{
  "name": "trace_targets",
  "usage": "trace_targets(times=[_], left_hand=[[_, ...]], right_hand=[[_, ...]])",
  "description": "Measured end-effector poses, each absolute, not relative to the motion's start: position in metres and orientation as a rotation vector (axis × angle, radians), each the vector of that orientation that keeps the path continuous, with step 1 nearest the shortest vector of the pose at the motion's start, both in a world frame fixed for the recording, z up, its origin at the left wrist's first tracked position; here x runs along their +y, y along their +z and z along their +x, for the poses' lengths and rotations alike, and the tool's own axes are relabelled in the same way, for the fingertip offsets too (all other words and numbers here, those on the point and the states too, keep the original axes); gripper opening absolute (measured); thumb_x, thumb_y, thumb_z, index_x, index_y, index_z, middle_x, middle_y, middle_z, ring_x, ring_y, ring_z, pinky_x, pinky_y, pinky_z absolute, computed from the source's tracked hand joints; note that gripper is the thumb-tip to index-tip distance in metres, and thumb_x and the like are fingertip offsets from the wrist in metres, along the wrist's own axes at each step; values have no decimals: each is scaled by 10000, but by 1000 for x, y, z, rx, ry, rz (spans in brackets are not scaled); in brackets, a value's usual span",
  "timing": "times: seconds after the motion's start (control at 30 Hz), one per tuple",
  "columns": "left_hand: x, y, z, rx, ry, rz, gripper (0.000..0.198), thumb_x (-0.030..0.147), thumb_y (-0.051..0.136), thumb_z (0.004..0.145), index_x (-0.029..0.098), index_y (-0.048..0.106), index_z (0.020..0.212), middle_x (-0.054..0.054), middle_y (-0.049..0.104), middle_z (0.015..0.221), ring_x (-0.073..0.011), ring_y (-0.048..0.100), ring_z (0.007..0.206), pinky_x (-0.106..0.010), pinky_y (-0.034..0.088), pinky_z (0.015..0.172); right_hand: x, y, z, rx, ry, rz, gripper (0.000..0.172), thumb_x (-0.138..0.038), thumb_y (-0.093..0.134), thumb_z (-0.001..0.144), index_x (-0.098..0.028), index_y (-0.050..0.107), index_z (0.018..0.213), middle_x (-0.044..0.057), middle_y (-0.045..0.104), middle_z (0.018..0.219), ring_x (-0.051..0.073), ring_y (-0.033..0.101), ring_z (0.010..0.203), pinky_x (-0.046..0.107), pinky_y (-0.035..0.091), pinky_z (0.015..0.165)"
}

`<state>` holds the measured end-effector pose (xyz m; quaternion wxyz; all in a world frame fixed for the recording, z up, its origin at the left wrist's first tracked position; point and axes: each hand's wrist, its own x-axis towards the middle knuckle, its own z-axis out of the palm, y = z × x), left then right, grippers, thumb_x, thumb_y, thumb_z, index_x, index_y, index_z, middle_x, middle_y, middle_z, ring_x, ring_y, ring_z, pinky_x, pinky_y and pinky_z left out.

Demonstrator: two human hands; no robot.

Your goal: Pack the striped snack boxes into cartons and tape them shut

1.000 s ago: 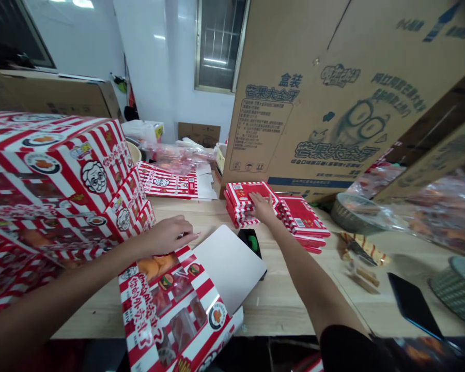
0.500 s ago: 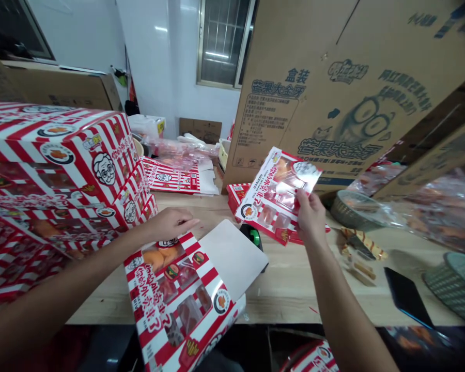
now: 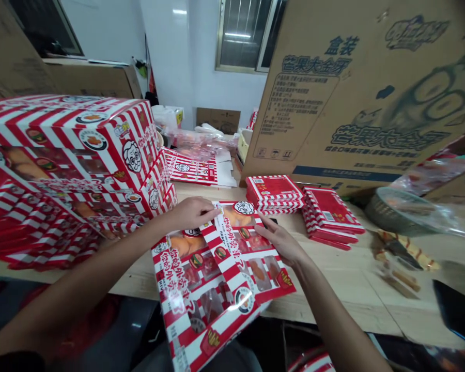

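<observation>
A flat red-and-white striped snack box (image 3: 238, 250) with clear windows lies slanted over the open end of a larger striped carton (image 3: 174, 305). The carton is tilted near my lap and has clear windows too. My left hand (image 3: 191, 213) is closed, its fingertips at the snack box's upper left corner. My right hand (image 3: 281, 240) grips the right edge of the same snack box, fingers lying over its top face. The carton's open flap is hidden beneath the snack box.
Stacked striped cartons (image 3: 116, 155) stand at left. Two piles of red snack boxes (image 3: 275, 188) sit behind my right hand, before a big cardboard box (image 3: 313, 103). At right are a basket (image 3: 395, 212), a food wrapper (image 3: 411, 250) and a phone (image 3: 455, 310).
My right hand has brought the snack box from the pile leftward and down over the carton. My left hand has moved to its corner. The view has shifted, showing both snack-box piles.
</observation>
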<state>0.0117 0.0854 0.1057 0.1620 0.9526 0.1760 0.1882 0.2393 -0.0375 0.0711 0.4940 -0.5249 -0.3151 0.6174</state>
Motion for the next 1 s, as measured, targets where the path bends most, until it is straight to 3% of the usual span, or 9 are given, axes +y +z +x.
trace_targets(times=[0.13,0.3,0.5,0.67,0.87,1.0], left_hand=[[84,106,9,459,556,2802,358,313,336,882,173,430,567,21,424,545,-117,395,564,-278,351,651],[87,106,6,320,546,2961,298,248,340,892,168,528,675,5,558,649,-116,459,645,-320,338,842],[96,103,9,405,492,2964,284,241,342,877,177,510,657,7,528,630,-121,456,632,-294,364,782],[93,105,12,386,493,3059,275,217,372,850,185,519,620,8,533,597,-137,434,646,-356,288,934],[94,107,13,457,555,3192,331,241,349,869,175,521,595,-25,549,600,-176,428,736,-348,316,867],[98,105,10,511,571,3127,323,231,352,865,178,511,590,-24,527,605,-168,408,705,-318,332,787]], right_hand=[[-32,68,250,-773,1555,-1315,758,-215,633,756,-261,226,1393,0,718,906,139,666,591,244,546,554],[-18,66,252,-790,1606,-1282,711,-205,630,753,-287,285,1369,-6,705,968,149,682,690,263,561,640],[-11,74,256,-799,1509,-1392,642,-242,600,776,-285,325,1354,18,706,969,161,681,631,281,561,579],[-23,62,262,-842,1513,-1411,688,-247,629,754,-273,309,1362,10,702,987,173,687,689,301,563,632],[-22,54,261,-886,1625,-1359,777,-283,666,722,-260,256,1382,17,712,942,177,687,678,312,561,635],[-10,56,265,-969,1740,-1280,752,-277,698,686,-265,335,1345,10,710,950,174,684,746,312,555,678]])
